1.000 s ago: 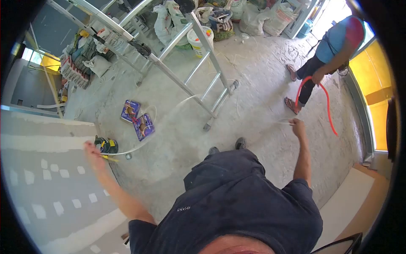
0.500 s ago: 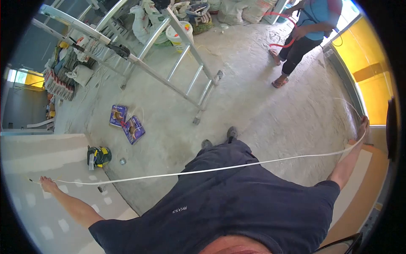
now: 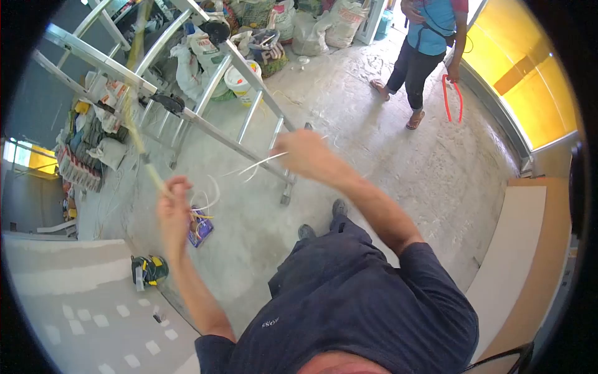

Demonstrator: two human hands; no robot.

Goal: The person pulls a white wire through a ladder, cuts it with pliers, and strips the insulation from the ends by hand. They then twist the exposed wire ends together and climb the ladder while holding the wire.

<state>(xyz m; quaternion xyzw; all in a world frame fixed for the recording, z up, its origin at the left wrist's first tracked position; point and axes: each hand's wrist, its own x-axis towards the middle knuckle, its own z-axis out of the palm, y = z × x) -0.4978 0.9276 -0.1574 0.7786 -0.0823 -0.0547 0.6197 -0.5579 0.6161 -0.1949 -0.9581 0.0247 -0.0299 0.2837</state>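
My left hand (image 3: 174, 209), slightly blurred, is raised at the left of the middle with its fingers closed on a white cable. A pale, motion-blurred length of cable (image 3: 156, 176) runs up from it past the ladder, with a dark band partway along. My right hand (image 3: 303, 154) is held out in front, in line with the ladder's foot, closed on another white stretch of cable (image 3: 265, 163). Loose white loops (image 3: 212, 193) hang between the hands; blur hides how they join.
An aluminium ladder (image 3: 221, 134) stands ahead. Beyond are sacks (image 3: 309, 34) and a white bucket (image 3: 243, 81). A purple box (image 3: 200, 229) lies on the floor. At the upper right stands another person (image 3: 423, 59) holding a red hose (image 3: 447, 100). Boards (image 3: 511, 243) flank my right.
Both hands have come in from wide outstretched arms to the front. The cable, earlier stretched across my body, is now loose and swinging. The other person has turned and lowered the red hose.
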